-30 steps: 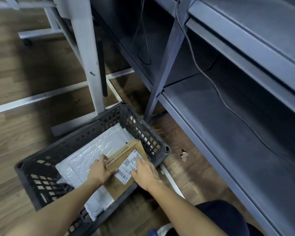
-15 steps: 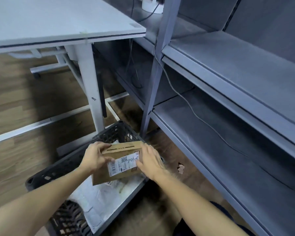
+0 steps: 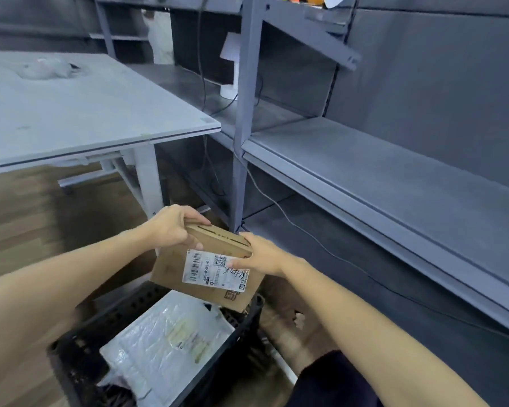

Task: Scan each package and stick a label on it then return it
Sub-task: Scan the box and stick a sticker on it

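A brown cardboard box [image 3: 171, 271] with a white barcode label [image 3: 209, 270] on its near face is held in the air above the black plastic crate [image 3: 124, 315]. My left hand [image 3: 174, 227] grips the box's top left corner. My right hand [image 3: 262, 255] grips its right end, thumb on the label. Inside the crate lies a white plastic mailer package [image 3: 165, 342].
A white table [image 3: 86, 113] stands to the left with a crumpled clear bag [image 3: 46, 69] on it. Grey metal shelving [image 3: 365, 177] runs along the right, with a cable [image 3: 291, 224] hanging past its post. A white lamp [image 3: 229, 66] stands on a far shelf. The floor is wood.
Both hands have lifted the cardboard box up out of the crate. The view has tilted upward, and the table top and upper shelves have come into view.
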